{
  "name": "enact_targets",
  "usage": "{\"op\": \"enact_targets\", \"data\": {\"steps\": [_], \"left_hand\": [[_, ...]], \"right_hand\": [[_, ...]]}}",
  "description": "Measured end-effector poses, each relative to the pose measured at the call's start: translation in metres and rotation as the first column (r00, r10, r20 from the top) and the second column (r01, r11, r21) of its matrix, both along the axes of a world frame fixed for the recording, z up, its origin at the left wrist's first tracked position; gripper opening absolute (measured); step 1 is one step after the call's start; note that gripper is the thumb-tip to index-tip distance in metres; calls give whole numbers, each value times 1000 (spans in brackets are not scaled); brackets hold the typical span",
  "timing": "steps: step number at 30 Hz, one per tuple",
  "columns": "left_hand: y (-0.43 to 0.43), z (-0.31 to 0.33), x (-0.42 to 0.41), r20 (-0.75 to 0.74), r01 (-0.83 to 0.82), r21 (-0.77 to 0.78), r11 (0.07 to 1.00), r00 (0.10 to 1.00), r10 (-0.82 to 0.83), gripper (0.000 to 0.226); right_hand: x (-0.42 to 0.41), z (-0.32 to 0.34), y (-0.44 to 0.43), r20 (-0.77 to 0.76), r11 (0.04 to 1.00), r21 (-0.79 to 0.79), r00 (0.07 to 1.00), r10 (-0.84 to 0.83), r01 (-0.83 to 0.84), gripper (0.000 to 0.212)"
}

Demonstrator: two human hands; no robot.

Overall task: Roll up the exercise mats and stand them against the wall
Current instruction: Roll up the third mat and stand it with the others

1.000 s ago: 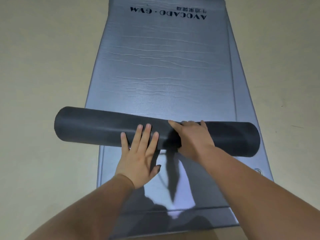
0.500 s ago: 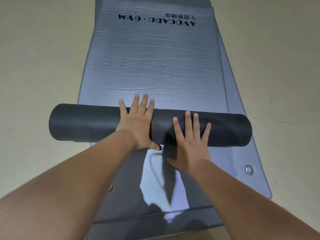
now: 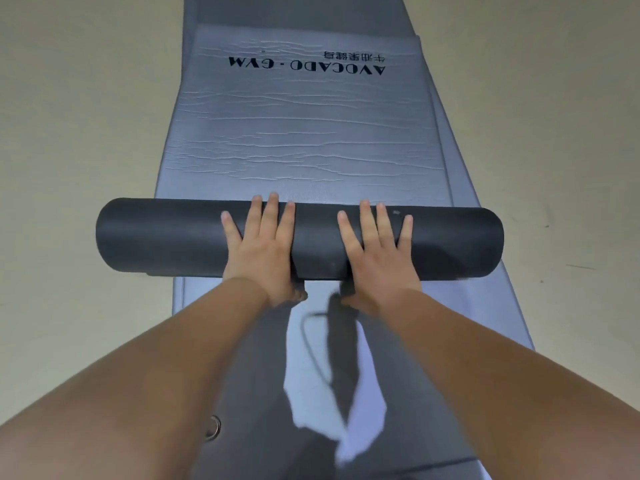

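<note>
Head view: the dark roll (image 3: 180, 239) lies across the grey mat (image 3: 304, 140) on the floor (image 3: 69, 116), overhanging the mat's left edge. Left hand (image 3: 266, 251) and right hand (image 3: 375, 254) press flat on it, fingers splayed, gripping nothing. Uneven pushing could skew the roll further. No wall shows; a second mat probably lies beneath.

Matte black over the rolled part of the mat (image 3: 180, 239), plain and unpatterned. Silvery grey-blue across the flat top mat (image 3: 304, 140), streaked with fine pale wrinkle lines and printed with black lettering (image 3: 306, 65), upside down from here. Darker slate grey on the mat beneath (image 3: 491, 306). Silver on the metal eyelet (image 3: 212, 427). Dull beige over the floor (image 3: 69, 133), unpatterned.
</note>
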State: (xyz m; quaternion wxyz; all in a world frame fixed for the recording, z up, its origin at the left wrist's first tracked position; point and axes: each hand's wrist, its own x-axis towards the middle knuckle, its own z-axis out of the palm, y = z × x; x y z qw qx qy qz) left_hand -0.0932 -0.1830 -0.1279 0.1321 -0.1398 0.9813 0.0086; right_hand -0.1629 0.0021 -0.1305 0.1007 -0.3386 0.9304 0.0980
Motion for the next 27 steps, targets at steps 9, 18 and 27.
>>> {"op": "enact_targets", "data": {"steps": [9, 18, 27], "left_hand": [[-19, 23, -41, 82, 62, -9, 998, 995, -61, 93], [24, 53, 33, 328, 58, 82, 995, 941, -82, 60], [28, 53, 51, 367, 53, 121, 991, 925, -94, 94]], "right_hand": [[-38, 14, -23, 51, 999, 13, 998, -34, 33, 115], [45, 36, 21, 268, 998, -11, 962, -57, 62, 105], [143, 14, 68, 208, 989, -103, 975, -81, 104, 134]]}}
